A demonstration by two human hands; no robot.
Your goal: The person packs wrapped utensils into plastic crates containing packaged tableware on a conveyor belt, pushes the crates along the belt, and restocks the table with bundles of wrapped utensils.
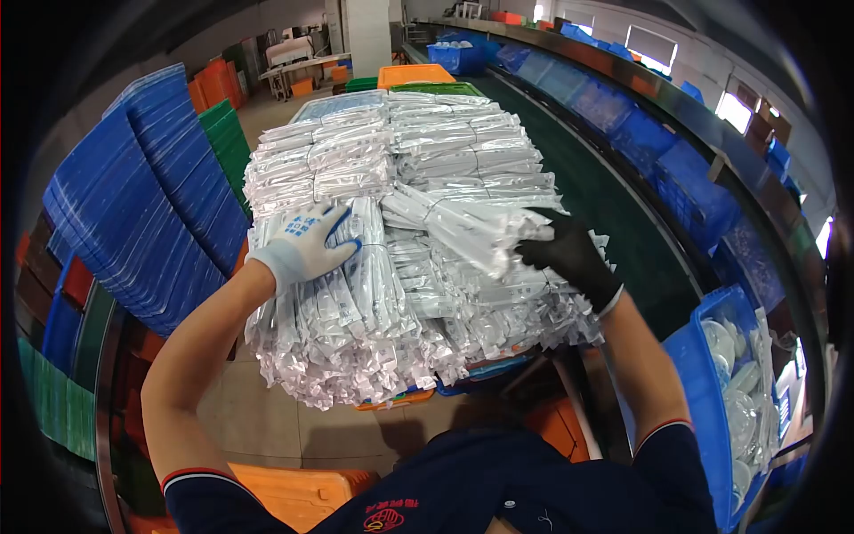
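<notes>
A big pile of bundled long, white and silvery packets (356, 347) fills the middle of the head view, stacked in two columns. What the packets contain cannot be made out. My left hand (307, 238), in a white glove with blue print and blue fingertips, rests on the front of the left column, fingers spread. In a black glove, my right hand (569, 254) grips the right end of one tied bundle of packets (467, 224). That bundle lies aslant over the right column, its far end near the gap between the columns.
Blue stacked crates (147, 196) stand at the left. Beyond the right hand runs a dark green conveyor belt (654, 311), with blue bins (623, 133) along its far side. A blue crate (712, 392) of clear-wrapped items sits at right; an orange crate (302, 494) is below.
</notes>
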